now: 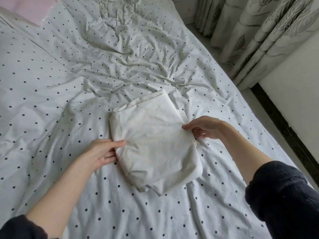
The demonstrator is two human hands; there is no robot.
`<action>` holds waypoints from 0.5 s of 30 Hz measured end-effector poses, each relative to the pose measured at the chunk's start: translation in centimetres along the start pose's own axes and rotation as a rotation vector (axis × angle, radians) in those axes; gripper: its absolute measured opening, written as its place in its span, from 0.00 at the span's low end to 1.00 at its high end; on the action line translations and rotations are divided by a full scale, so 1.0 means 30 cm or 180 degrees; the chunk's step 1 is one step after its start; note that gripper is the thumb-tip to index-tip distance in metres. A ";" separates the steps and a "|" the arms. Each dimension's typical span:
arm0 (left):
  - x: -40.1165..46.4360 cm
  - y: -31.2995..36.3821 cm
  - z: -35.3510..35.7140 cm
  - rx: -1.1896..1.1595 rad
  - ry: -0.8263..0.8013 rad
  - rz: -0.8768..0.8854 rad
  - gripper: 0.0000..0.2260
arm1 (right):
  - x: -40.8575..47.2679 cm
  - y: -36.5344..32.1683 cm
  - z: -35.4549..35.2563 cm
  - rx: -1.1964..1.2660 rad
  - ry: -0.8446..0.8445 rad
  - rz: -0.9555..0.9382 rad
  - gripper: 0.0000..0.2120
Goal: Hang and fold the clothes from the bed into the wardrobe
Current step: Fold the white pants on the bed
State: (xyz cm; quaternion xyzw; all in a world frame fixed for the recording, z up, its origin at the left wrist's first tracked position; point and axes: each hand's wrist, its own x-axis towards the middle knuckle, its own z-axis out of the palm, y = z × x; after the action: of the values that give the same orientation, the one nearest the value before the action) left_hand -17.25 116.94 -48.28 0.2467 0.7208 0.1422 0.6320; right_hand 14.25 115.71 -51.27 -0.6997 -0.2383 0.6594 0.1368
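Observation:
A folded white garment [153,144] lies as a thick rectangular bundle on the bed [51,100], which is covered in a white sheet with dark dots. My left hand [101,152] grips the bundle's left edge, thumb on top and fingers tucked underneath. My right hand [205,128] pinches the right edge, where a frilled trim shows, with the thumb on top and the other fingers under the fabric. Both forearms are bare, with dark sleeves pushed up.
The sheet is rumpled into creases [124,54] beyond the bundle. A pink strip [29,9] shows at the far left corner. Patterned curtains [255,31] hang at the upper right, above a pale wall with a dark skirting [284,128] along the bed's right side.

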 end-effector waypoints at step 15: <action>-0.012 0.009 -0.041 -0.0171 -0.0213 -0.0191 0.04 | -0.060 0.029 0.046 0.0572 -0.0144 -0.0307 0.08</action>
State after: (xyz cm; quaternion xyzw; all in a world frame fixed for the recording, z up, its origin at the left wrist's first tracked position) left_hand -18.38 117.10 -47.64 0.2125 0.7022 0.1342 0.6661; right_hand 13.00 113.86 -50.29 -0.6573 -0.2147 0.6864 0.2252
